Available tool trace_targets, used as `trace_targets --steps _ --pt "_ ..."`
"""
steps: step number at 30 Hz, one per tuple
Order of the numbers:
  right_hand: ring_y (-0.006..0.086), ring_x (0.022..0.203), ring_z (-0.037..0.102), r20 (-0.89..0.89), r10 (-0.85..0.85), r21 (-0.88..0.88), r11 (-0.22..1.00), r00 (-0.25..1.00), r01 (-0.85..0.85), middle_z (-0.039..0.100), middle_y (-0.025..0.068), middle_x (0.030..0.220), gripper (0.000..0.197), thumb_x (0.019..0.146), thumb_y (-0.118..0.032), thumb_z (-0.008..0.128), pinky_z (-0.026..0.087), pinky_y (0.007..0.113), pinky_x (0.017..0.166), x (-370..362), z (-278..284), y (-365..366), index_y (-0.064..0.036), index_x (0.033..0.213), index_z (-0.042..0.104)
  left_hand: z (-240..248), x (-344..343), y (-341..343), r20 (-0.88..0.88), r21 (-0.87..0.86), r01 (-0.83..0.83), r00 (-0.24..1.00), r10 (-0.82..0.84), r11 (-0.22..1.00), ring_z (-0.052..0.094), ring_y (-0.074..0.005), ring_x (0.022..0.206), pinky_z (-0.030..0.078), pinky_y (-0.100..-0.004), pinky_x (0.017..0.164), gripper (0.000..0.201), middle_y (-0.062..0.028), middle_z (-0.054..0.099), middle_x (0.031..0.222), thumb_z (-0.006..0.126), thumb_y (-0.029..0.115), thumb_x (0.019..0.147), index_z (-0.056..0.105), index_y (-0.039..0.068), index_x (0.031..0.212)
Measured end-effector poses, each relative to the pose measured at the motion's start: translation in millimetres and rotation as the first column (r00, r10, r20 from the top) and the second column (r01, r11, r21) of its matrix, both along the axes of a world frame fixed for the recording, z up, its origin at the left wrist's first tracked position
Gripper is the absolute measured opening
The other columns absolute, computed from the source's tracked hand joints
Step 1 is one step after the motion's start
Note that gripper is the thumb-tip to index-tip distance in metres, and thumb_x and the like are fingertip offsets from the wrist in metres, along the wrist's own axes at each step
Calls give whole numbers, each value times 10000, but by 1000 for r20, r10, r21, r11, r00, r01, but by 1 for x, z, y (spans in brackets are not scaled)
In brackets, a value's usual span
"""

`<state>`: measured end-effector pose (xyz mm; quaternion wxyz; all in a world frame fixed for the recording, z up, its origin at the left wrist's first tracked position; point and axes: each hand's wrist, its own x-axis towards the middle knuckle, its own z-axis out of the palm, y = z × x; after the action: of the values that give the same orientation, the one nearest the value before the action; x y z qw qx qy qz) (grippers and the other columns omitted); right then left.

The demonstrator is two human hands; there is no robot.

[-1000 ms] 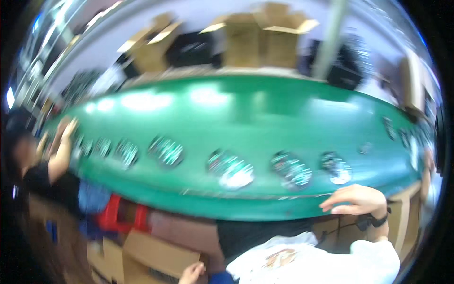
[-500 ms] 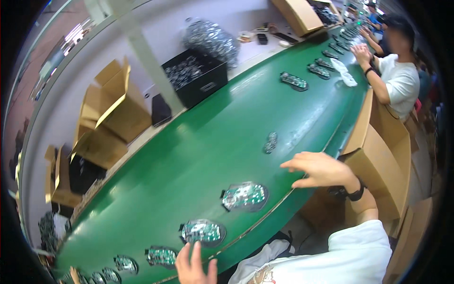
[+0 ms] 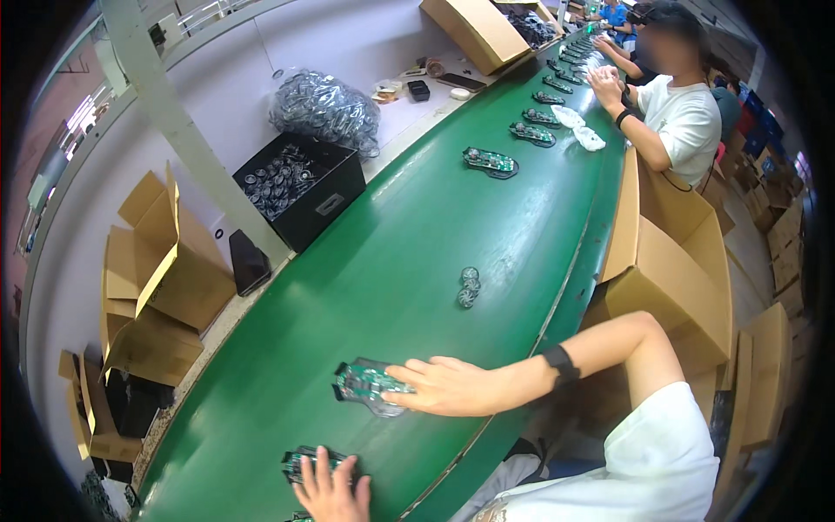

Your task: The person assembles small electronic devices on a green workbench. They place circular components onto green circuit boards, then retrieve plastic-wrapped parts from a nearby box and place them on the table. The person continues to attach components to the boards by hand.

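Pressing unevenly could skid the circuit board (image 3: 361, 381) at lower centre, where the right hand (image 3: 450, 385) touches it, grip unclear. The left hand (image 3: 335, 496), splayed, overlaps a second board (image 3: 297, 465), lower left.

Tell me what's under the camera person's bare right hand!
A green circuit board in a dark, rounded casing sticks out from under the bare right hand. The fingers cover the board's right end, so that part can't be seen.
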<state>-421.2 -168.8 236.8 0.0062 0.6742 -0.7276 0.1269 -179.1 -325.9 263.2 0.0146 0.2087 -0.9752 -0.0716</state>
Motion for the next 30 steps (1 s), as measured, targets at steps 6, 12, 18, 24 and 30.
trace_targets --steps 6,12,18,24,30 --pt "314 1116 606 299 -19 40 999 954 8 588 142 1223 534 891 -348 658 572 421 820 -31 38 -24 -61 1320 525 17 35 -51 75 -92 -100 991 107 991 381 -347 1385 282 -612 1085 469 -122 464 1471 687 275 875 563 187 1318" --pt "359 984 606 42 -617 -6 787 786 617 545 177 1153 639 904 -453 648 537 445 804 -113 45 48 -105 1400 447 58 5 -22 -203 207 0 978 43 978 402 -390 1325 322 -569 1088 696 -217 416 1452 786 214 773 506 169 1409" --pt "348 956 572 340 -631 198 773 697 603 504 189 1072 670 935 -511 602 479 433 847 -122 28 70 -88 1427 434 15 -104 -10 -113 46 221 970 -215 974 364 -464 1355 377 -594 1030 823 -170 367 1523 825 315 729 454 175 1450" --pt "350 897 614 348 -371 89 927 861 364 523 159 1080 365 906 -212 653 517 441 771 -80 8 23 -73 1232 564 -10 -98 -11 -53 -18 244 968 -244 970 353 -510 1341 406 -585 1000 761 -161 384 1507 797 386 752 480 252 1432" --pt "296 895 628 420 -79 105 994 904 38 584 89 1016 263 874 -157 663 538 420 726 -32 19 -32 -88 1125 631 5 -37 10 15 84 267 963 -269 960 368 -492 1332 428 -649 970 694 -123 398 1490 790 329 761 521 258 1398"
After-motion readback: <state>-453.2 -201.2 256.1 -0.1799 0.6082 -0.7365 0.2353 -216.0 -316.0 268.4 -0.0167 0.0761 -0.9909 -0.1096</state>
